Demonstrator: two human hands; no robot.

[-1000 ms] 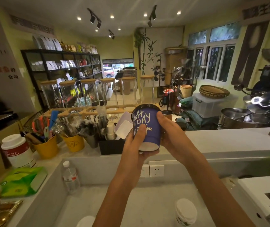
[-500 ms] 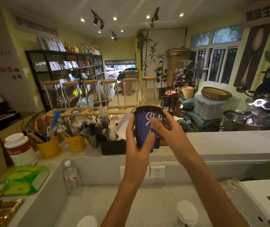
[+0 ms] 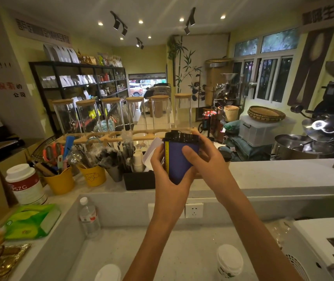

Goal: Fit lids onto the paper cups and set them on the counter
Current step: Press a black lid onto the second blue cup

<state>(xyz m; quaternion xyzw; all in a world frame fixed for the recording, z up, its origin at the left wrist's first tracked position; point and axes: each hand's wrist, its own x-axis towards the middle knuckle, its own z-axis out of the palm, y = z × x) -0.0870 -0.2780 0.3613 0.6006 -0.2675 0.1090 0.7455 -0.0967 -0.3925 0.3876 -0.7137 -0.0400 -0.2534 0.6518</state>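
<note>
Blue paper cup (image 3: 179, 161), black lid (image 3: 181, 136) seated on top, now upright vs. tilted 1 sec ago, gripped low by left hand (image 3: 168, 179) and mid-wall by right hand (image 3: 208, 159), at counter (image 3: 273, 175) near edge: judged ready for set-down.

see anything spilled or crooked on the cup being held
Nothing stands out. The black lid sits evenly on the blue cup, held upright between left hand and right hand; no spill shows on the counter.
</note>
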